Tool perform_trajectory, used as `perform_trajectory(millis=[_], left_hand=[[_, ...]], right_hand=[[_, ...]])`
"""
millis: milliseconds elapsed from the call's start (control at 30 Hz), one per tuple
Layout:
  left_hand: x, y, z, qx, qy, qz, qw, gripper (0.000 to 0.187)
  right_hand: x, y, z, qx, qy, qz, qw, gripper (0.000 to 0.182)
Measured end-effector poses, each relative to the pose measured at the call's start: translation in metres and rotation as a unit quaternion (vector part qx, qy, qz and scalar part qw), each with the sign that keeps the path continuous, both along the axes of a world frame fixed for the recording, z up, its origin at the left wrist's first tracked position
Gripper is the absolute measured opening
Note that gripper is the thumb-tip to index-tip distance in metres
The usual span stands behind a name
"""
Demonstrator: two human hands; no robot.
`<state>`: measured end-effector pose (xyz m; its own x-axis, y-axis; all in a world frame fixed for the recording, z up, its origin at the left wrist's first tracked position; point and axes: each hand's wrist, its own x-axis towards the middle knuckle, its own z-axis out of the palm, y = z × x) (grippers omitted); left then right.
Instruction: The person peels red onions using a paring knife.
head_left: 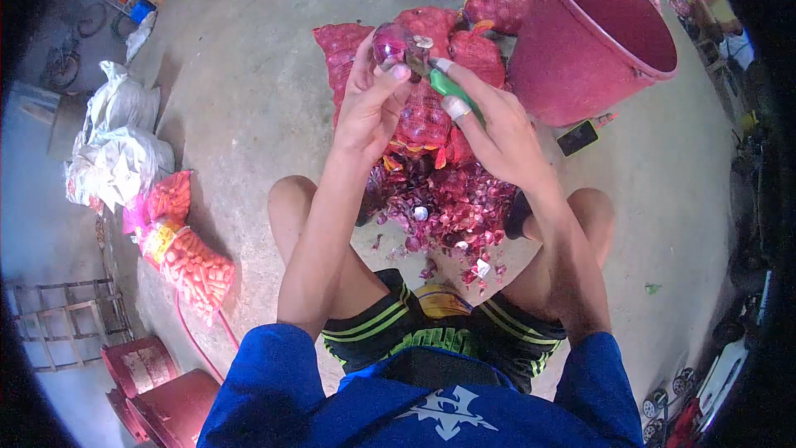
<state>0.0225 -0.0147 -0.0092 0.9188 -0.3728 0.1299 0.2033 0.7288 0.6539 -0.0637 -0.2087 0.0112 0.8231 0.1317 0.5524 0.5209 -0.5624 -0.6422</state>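
Glossy round purple onion (388,43).

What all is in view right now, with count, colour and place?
Onion: one, purple, left hand
Green-handled tool: one, right hand
Mesh onion bags: at least four, red, ahead
Onion skins: uncountable, purple, between legs
Big tub: one, red, ahead right
Phone: one, black, beside big tub
Carrot bag: at least one, orange, left
Sacks: at least two, white, left
Bicycle: one, dark, far left
Hands: two, bare, left and right
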Motion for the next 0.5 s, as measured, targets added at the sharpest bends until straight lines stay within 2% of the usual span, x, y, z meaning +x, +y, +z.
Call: perform_trajectory(millis=[300, 367, 500], left_hand=[[0.000, 0.004, -0.003, 0.000, 0.023, 0.015, 1.000, 0.070], [-0.001, 0.000, -0.001, 0.017, 0.014, 0.027, 0.999, 0.069], [0.000, 0.001, 0.006, 0.055, -0.016, 0.015, 0.998, 0.065]], right_hand=[[0.003, 0.001, -0.001, 0.027, 0.013, 0.024, 0.999, 0.048], [0.001, 0.004, 0.001, 0.036, 0.070, -0.003, 0.997, 0.052], [0.003, 0.015, -0.007, 0.033, 0.026, -0.031, 0.999, 0.053]])
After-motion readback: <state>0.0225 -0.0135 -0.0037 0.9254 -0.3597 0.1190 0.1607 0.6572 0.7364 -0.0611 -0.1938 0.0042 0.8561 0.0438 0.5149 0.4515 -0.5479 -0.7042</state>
